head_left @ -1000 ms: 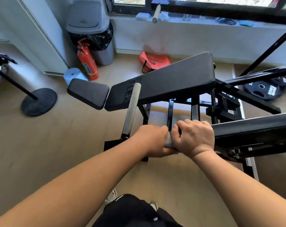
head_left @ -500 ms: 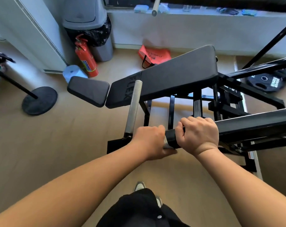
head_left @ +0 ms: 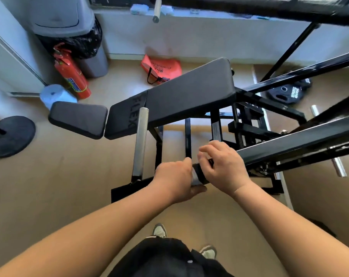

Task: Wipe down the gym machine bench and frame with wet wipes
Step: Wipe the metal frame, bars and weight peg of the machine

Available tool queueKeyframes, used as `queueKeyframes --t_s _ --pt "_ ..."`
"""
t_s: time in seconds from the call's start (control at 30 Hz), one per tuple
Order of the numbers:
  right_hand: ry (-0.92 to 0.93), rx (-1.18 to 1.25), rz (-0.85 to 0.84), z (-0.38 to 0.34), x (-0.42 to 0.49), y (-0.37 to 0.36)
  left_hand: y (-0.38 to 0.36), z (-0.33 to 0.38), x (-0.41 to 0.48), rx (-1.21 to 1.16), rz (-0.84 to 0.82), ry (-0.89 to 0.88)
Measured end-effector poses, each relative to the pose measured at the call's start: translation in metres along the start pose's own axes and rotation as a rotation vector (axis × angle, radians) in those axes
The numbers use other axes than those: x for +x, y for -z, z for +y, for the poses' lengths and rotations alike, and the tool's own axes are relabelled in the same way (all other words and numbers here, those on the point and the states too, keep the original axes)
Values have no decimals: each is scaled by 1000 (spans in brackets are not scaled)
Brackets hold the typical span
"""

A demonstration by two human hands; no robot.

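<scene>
The left hand (head_left: pixel 174 181) clasps a pale wet wipe (head_left: pixel 196 176) round the near end of the black frame bar (head_left: pixel 289 145), the right hand (head_left: pixel 224 169) rests there slack-fingered, so probably only 1 bar end is underway, with the padded bench (head_left: pixel 189 92) still to do.

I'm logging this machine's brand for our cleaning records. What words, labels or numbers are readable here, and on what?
"FLEX": tone-on-tone letters across the lower end of the bench backrest pad.
Dark print on the orange bag: too blurred to read.
Label on the fire extinguisher: too small to read.
White markings on the weight plates: blurred, unreadable.
</scene>
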State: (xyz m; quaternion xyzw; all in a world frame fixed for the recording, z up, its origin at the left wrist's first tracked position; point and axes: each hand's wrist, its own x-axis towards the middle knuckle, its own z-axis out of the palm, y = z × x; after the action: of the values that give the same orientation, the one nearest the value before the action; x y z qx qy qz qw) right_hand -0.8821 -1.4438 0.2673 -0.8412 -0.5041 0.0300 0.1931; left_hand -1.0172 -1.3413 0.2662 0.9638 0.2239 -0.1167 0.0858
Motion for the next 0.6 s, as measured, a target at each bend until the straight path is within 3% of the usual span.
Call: queueKeyframes --t_s 0.03,0.13,0.27,0.3,0.47,0.6 --pt "7 20 45 8 3 9 3 18 13 -24 -4 -9" --pt "70 -297 125 54 14 38 5 55 36 -111 30 -22" --pt "-11 -402 -153 105 22 56 -8 37 12 -37 223 -75" --pt "-20 -397 -149 110 20 52 -11 29 2 -21 225 -79" --pt "77 -294 -39 116 15 50 3 62 15 90 105 53" --pt "118 -279 -23 120 16 52 30 128 83 -102 -8 93"
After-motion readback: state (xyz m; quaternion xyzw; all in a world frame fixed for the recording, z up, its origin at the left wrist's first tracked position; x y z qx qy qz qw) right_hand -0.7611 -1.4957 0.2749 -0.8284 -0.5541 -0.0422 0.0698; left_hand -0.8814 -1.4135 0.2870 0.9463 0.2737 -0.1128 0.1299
